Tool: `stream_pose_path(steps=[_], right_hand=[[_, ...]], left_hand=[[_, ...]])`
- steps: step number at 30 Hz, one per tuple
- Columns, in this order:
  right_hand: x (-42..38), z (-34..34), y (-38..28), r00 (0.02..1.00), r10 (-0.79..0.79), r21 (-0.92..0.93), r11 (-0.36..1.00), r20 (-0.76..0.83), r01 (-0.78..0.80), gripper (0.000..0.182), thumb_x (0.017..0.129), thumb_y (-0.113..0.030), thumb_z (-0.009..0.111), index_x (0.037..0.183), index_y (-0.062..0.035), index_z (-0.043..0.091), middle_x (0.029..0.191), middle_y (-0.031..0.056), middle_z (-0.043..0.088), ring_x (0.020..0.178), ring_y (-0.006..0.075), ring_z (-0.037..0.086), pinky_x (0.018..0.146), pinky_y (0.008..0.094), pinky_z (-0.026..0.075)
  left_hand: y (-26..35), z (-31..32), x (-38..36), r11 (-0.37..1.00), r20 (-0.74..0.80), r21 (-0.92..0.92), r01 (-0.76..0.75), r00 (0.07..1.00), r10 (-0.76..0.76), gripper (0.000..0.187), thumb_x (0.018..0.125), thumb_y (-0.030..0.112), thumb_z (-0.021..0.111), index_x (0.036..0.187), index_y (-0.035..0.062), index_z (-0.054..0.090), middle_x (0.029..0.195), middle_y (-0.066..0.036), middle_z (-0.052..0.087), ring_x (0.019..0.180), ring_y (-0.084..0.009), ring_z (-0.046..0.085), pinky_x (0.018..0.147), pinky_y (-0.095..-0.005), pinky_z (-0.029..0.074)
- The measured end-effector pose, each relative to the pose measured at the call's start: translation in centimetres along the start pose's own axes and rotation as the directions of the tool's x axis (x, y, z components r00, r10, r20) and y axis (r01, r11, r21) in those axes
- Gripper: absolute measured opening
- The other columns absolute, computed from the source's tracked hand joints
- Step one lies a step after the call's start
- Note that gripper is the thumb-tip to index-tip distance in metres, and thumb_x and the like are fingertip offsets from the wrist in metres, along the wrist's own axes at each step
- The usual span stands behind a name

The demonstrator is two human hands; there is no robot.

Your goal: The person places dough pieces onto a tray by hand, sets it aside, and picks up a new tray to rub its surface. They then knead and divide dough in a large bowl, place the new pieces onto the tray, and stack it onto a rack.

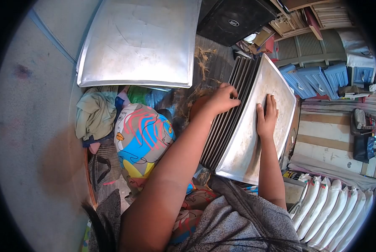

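A stack of metal trays stands on edge, tilted, in the middle of the head view, its thin rims side by side. My left hand is at those rims, fingers curled and thumb and forefinger closed on a tray edge. Flat against the broad face of the outermost metal tray lies my right hand, its fingers stretched out. Another large shiny metal tray rests face up at the upper left, with at least one more edge below it.
Folded clothes lie under the upper-left tray, beside my knee in patterned cloth. A black case stands at the top. Blue drawers and several white packed bags are on the right. A pale wall borders the left.
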State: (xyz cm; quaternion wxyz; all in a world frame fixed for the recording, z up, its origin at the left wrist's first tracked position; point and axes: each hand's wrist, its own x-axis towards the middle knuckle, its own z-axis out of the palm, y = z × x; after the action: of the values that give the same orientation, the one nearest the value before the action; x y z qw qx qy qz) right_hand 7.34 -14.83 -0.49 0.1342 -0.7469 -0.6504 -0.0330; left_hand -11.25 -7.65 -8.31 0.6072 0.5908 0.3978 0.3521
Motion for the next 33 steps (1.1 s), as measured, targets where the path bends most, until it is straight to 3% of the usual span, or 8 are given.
stream_pose_path(steps=[3, 5, 11, 15, 17, 21, 27, 33], right_hand=[[0.0, 0.0, -0.1, 1.0, 0.005, 0.004, 1.0, 0.0, -0.005, 0.061, 0.092, -0.042, 0.049, 0.141, -0.0081, 0.036, 0.147, 0.0168, 0.032, 0.139, 0.0312, 0.023, 0.113, 0.0496, 0.009], [0.0, 0.0, -0.1, 1.0, 0.002, -0.005, 1.0, -0.004, -0.002, 0.061, 0.092, -0.042, 0.049, 0.141, -0.0077, 0.037, 0.147, 0.0171, 0.032, 0.139, 0.0313, 0.023, 0.113, 0.0497, 0.009], [0.0, 0.1, 0.0, 1.0, -0.006, -0.005, 1.0, -0.009, 0.006, 0.061, 0.093, -0.042, 0.048, 0.141, -0.007, 0.037, 0.147, 0.0177, 0.032, 0.139, 0.0316, 0.024, 0.112, 0.0503, 0.01], [0.1, 0.0, -0.2, 1.0, 0.002, -0.007, 1.0, -0.008, -0.002, 0.061, 0.093, -0.042, 0.048, 0.141, -0.0072, 0.037, 0.147, 0.0173, 0.032, 0.139, 0.0315, 0.024, 0.112, 0.0502, 0.01], [0.1, 0.1, -0.1, 1.0, -0.007, -0.006, 1.0, -0.006, 0.007, 0.061, 0.093, -0.042, 0.048, 0.141, -0.0077, 0.037, 0.147, 0.0168, 0.032, 0.139, 0.0314, 0.024, 0.112, 0.05, 0.01], [0.1, 0.1, -0.2, 1.0, 0.004, -0.013, 1.0, 0.0, -0.004, 0.06, 0.093, -0.043, 0.047, 0.141, -0.0081, 0.037, 0.147, 0.0166, 0.032, 0.139, 0.0314, 0.024, 0.112, 0.05, 0.01], [0.1, 0.1, 0.1, 1.0, -0.009, 0.01, 1.0, -0.003, 0.009, 0.06, 0.093, -0.043, 0.047, 0.141, -0.0079, 0.037, 0.147, 0.0172, 0.032, 0.139, 0.0315, 0.024, 0.112, 0.0498, 0.01], [0.1, -0.1, -0.3, 1.0, 0.002, 0.006, 1.0, -0.005, -0.002, 0.059, 0.093, -0.041, 0.047, 0.14, -0.0072, 0.038, 0.146, 0.0176, 0.033, 0.138, 0.0324, 0.025, 0.112, 0.0498, 0.011]], left_hand=[[0.4, 0.2, -0.2, 0.994, -0.102, -0.052, -0.091, 0.991, 0.085, 0.024, 0.071, 0.022, 0.073, 0.088, 0.0068, 0.066, 0.132, -0.017, 0.045, 0.125, -0.0363, 0.041, 0.104, -0.0399, 0.035], [0.6, 0.2, 0.1, 0.982, -0.03, 0.108, -0.152, 0.987, 0.156, 0.021, 0.07, 0.02, 0.073, 0.086, 0.0083, 0.068, 0.139, -0.019, 0.039, 0.13, -0.0395, 0.035, 0.106, -0.0442, 0.031], [0.6, -0.1, 0.3, 0.993, 0.014, -0.109, -0.046, 0.999, 0.048, 0.02, 0.074, 0.027, 0.073, 0.087, 0.0121, 0.072, 0.142, -0.022, 0.037, 0.133, -0.0421, 0.028, 0.108, -0.048, 0.025], [0.8, -0.5, 0.1, 0.996, 0.066, -0.001, -0.086, 0.994, 0.086, 0.022, 0.077, 0.03, 0.072, 0.09, 0.0123, 0.071, 0.145, -0.017, 0.034, 0.135, -0.0386, 0.027, 0.109, -0.0486, 0.024], [0.6, -0.3, 0.2, 0.994, 0.038, -0.081, -0.078, 0.996, 0.082, 0.023, 0.073, 0.027, 0.073, 0.089, 0.0108, 0.072, 0.141, -0.023, 0.037, 0.132, -0.0411, 0.03, 0.108, -0.0472, 0.025], [0.2, -0.5, 0.1, 0.984, 0.051, -0.155, -0.088, 0.994, 0.097, 0.021, 0.072, 0.025, 0.074, 0.087, 0.0102, 0.071, 0.139, -0.023, 0.04, 0.131, -0.0393, 0.032, 0.107, -0.0443, 0.028], [1.7, -1.1, -0.7, 0.999, 0.14, 0.01, -0.049, 0.989, 0.048, 0.024, 0.077, 0.025, 0.069, 0.097, 0.0124, 0.066, 0.145, -0.016, 0.035, 0.133, -0.0334, 0.035, 0.108, -0.0398, 0.029], [2.8, -1.7, -0.9, 0.99, 0.175, -0.108, 0.095, 0.982, -0.076, 0.028, 0.081, 0.034, 0.063, 0.097, 0.0109, 0.065, 0.147, -0.01, 0.034, 0.134, -0.0271, 0.035, 0.107, -0.0366, 0.03]])
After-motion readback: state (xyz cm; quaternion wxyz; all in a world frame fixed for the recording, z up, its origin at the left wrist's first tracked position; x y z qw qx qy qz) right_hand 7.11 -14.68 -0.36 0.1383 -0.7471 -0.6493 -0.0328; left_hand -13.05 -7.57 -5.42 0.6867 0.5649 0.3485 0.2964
